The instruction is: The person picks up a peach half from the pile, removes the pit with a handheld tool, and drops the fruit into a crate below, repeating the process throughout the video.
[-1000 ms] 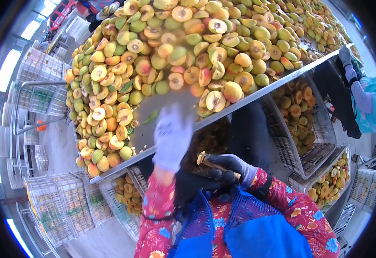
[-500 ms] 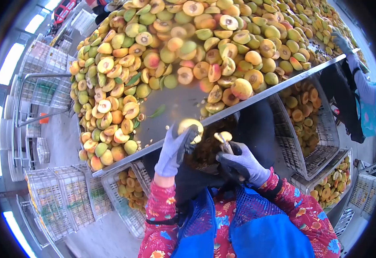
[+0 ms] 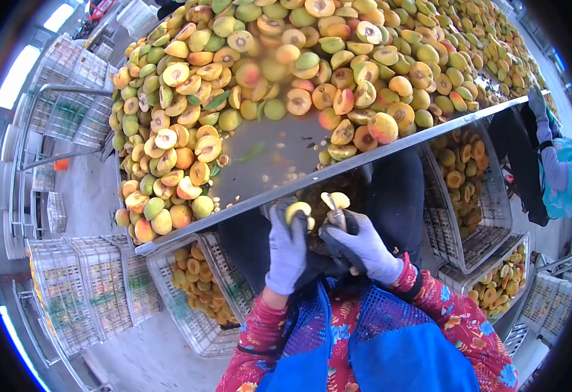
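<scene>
Head view: left hand (image 3: 287, 251) closed on a yellow fruit piece (image 3: 297, 210); right hand (image 3: 366, 245) gripping a small tool (image 3: 337, 221), a second, paler fruit piece (image 3: 336, 200) at its tip. The yellow piece lies just left of the tip, apart from it. Tool's long axis points away from the person, leaning slightly left toward the table (image 3: 276, 153). Left hand is nearer the table's bare patch; fruit pile (image 3: 364, 72) lies beyond both hands.
</scene>
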Motion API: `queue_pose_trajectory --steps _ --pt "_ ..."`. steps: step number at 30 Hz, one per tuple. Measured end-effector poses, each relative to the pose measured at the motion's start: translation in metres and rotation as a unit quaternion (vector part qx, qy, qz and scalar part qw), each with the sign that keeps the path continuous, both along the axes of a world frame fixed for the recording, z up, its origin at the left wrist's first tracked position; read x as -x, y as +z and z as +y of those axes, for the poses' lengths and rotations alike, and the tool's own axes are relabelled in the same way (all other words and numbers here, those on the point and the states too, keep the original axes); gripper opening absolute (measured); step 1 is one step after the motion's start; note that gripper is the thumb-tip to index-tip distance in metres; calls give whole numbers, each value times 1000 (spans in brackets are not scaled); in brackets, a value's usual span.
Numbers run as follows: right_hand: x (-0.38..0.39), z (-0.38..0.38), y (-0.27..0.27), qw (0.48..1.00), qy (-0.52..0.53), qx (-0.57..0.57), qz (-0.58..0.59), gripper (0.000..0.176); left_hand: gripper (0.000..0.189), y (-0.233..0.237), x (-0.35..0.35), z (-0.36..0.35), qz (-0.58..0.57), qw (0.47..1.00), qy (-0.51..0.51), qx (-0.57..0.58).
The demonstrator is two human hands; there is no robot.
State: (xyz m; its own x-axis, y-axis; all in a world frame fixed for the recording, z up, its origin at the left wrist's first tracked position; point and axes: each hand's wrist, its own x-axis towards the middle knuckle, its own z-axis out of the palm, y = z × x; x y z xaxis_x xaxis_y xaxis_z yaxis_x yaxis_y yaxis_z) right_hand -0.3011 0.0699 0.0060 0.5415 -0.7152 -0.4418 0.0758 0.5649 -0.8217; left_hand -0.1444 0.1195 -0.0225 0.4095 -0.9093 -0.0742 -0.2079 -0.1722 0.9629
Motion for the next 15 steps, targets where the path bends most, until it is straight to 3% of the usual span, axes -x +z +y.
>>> queue_pose_trajectory --steps 1,2,3,4,5,7,8,11,15 --pt "7 -2 2 998 5 -41 -50 21 23 -2 -5 0 71 997 38 -5" --pt "20 -9 -13 973 55 -159 -159 23 27 -12 -14 3 86 996 33 7" --pt "26 -20 3 967 99 -216 -91 27 31 -20 -21 9 102 994 29 17" --pt "27 -19 -27 986 140 -73 61 29 33 -6 -21 12 225 972 53 -39" --pt "24 -18 -56 960 173 75 208 30 33 -11 -21 14 251 965 67 -24" --pt "28 -18 -40 980 145 -53 129 34 33 -23 -20 15 303 948 95 7" --pt "32 -16 -29 980 134 -120 90 36 33 -20 -23 15 221 974 45 3" --pt "31 -16 -5 987 113 -110 14 38 33 -15 -16 14 175 984 9 29" --pt "30 -16 7 965 157 -200 -58 37 29 2 0 12 330 943 10 -31"
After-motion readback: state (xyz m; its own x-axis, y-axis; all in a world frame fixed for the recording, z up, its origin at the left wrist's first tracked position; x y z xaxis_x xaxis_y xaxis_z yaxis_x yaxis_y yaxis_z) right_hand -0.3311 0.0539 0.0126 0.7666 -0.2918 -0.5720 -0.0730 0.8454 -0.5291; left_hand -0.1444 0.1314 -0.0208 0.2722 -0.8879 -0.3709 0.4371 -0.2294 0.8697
